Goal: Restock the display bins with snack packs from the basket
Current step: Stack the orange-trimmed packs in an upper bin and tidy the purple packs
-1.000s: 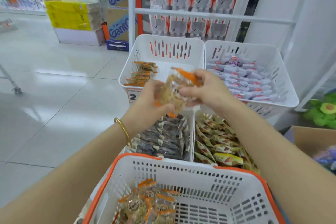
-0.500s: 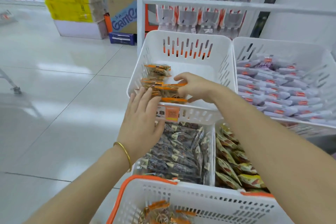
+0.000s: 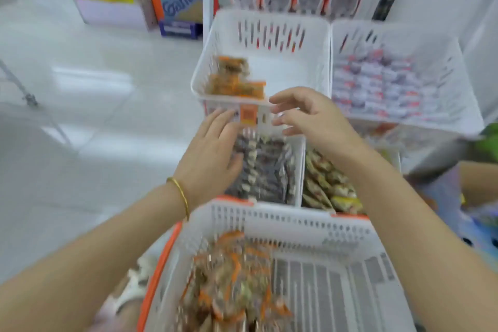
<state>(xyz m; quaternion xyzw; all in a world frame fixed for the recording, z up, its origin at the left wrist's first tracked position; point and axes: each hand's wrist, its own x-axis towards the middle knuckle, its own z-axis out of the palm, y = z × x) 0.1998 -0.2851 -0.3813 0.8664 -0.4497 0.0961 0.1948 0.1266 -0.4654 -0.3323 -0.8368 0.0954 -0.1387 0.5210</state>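
I see the left hand (image 3: 211,153) flat, fingers straight, at the front edge of the bin (image 3: 269,21); the right hand (image 3: 316,121) is beside it, fingers loosely spread. Both hold nothing.

The right hand (image 3: 315,118) has released the pack (image 3: 242,88) into the bin (image 3: 269,17); it and the left hand (image 3: 213,151) have drawn back.

A thin gold bangle (image 3: 181,191) circles the left wrist (both forearms bare).
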